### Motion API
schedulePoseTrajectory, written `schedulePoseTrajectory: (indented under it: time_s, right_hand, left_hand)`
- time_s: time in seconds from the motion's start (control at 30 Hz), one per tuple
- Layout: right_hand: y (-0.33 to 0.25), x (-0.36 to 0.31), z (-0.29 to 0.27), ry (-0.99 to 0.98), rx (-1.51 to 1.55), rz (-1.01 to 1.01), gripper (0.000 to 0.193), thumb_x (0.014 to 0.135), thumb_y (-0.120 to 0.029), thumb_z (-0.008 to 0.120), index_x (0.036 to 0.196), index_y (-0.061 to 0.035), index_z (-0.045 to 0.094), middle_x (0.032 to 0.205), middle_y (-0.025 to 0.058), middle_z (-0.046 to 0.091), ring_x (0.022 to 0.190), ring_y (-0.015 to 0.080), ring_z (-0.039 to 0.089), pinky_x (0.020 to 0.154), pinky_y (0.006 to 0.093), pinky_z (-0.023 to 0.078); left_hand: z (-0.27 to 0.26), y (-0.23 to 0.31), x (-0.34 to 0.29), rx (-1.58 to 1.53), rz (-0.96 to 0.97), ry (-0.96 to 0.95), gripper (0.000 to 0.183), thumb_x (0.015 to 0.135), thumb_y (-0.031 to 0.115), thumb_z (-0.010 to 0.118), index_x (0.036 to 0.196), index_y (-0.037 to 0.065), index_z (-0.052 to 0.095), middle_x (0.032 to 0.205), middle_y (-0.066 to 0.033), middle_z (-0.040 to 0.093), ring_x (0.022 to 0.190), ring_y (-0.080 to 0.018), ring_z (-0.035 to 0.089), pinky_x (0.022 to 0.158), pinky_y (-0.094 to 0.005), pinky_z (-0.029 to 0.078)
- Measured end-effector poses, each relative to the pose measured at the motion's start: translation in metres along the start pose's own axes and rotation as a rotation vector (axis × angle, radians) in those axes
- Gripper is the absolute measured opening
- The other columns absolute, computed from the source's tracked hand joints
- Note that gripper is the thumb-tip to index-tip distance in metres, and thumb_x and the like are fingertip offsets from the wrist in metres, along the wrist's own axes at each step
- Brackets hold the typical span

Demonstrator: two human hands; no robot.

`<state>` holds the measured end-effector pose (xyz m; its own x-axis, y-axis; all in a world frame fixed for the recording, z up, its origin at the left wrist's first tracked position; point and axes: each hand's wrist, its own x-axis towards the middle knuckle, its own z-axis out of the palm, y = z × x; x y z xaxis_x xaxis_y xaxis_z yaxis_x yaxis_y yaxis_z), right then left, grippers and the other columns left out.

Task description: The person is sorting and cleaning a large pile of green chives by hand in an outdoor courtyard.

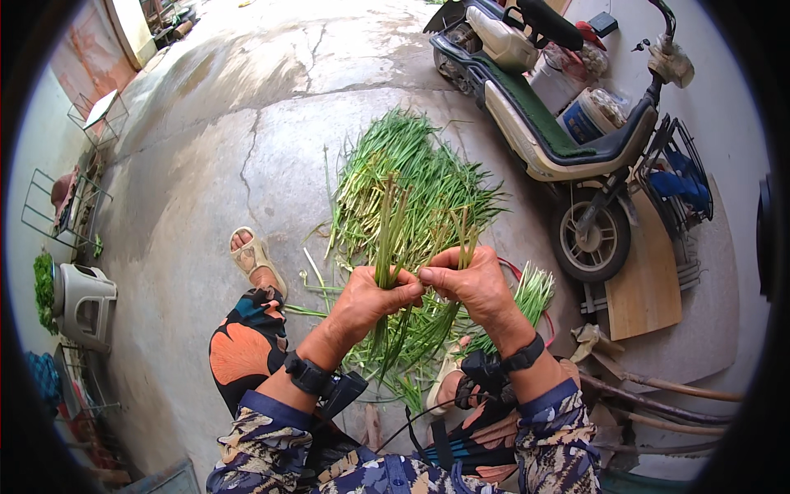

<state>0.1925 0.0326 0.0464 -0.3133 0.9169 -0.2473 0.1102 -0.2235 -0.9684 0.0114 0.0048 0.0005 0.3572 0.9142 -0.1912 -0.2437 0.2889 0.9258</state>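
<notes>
My left hand (373, 298) is closed around a bunch of long green stalks (389, 235), which look like garlic chives, pale stem ends up and leaves hanging down. Close beside it, my right hand (475, 284) grips a smaller bunch of the same stalks (463, 239). The thumbs and fingertips of both hands nearly meet between the bunches; whether they pinch a strand there is too small to tell. Beyond my hands a large heap of loose green stalks (411, 173) lies on the concrete floor. A neater bundle with whitish stems (535, 292) rests to the right of my right hand.
An electric scooter (535, 107) stands at the far right, with a bucket (592, 114) on its footboard. Wooden boards (646, 280) and several sticks (675, 391) lean or lie at the right. A plastic stool (86, 305) and wire racks (66, 206) line the left wall.
</notes>
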Motion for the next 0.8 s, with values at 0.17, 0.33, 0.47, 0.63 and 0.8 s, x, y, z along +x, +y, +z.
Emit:
schedulePoseTrajectory:
  time_s: [0.17, 0.33, 0.47, 0.63, 0.8]
  right_hand:
    - [-0.002, 0.0, 0.002, -0.043, 0.062, -0.043, 0.013, 0.081, -0.01, 0.068, 0.081, 0.0027, 0.066, 0.06, 0.0004, 0.057, 0.051, 0.0057, 0.049, 0.045, 0.0184, 0.035]
    - [-0.008, 0.003, -0.011, -0.081, -0.054, -0.05, 0.01, 0.08, -0.006, 0.065, 0.084, 0.0037, 0.068, 0.061, -0.0014, 0.057, 0.052, 0.0042, 0.048, 0.045, 0.0196, 0.034]
    - [-0.014, -0.001, -0.018, 0.11, -0.032, -0.053, 0.012, 0.078, -0.009, 0.066, 0.081, 0.0024, 0.067, 0.058, -0.0035, 0.055, 0.048, 0.0021, 0.044, 0.043, 0.0191, 0.03]
    - [0.003, 0.012, -0.044, 0.433, 0.033, -0.121, 0.009, 0.072, -0.005, 0.066, 0.07, 0.0031, 0.064, 0.053, 0.0006, 0.054, 0.041, 0.0055, 0.043, 0.038, 0.0203, 0.03]
    - [0.015, 0.018, -0.067, 0.561, -0.051, -0.164, 0.011, 0.071, -0.006, 0.068, 0.065, 0.0027, 0.063, 0.053, 0.0028, 0.056, 0.04, 0.0056, 0.044, 0.037, 0.0205, 0.032]
  left_hand:
    - [-0.007, -0.003, 0.002, -0.159, -0.105, -0.106, 0.021, 0.087, 0.021, 0.064, 0.088, 0.0, 0.064, 0.078, -0.0063, 0.064, 0.059, -0.0071, 0.048, 0.053, -0.0198, 0.035]
    - [-0.001, 0.002, 0.005, -0.183, -0.153, -0.113, 0.02, 0.087, 0.021, 0.064, 0.088, 0.001, 0.065, 0.077, -0.0051, 0.065, 0.057, -0.0061, 0.045, 0.052, -0.0195, 0.033]
    - [-0.003, 0.005, 0.004, -0.077, -0.144, -0.158, 0.021, 0.088, 0.022, 0.063, 0.09, 0.001, 0.064, 0.079, -0.0056, 0.065, 0.062, -0.0069, 0.051, 0.055, -0.0193, 0.037]
    - [-0.014, -0.013, 0.001, -0.071, -0.172, -0.127, 0.019, 0.088, 0.019, 0.062, 0.091, 0.001, 0.066, 0.082, -0.0061, 0.066, 0.069, -0.0079, 0.056, 0.058, -0.0196, 0.038]
    - [-0.019, -0.018, 0.004, -0.114, -0.096, -0.116, 0.021, 0.087, 0.022, 0.064, 0.091, 0.002, 0.065, 0.084, -0.0064, 0.067, 0.066, -0.0072, 0.052, 0.057, -0.02, 0.036]
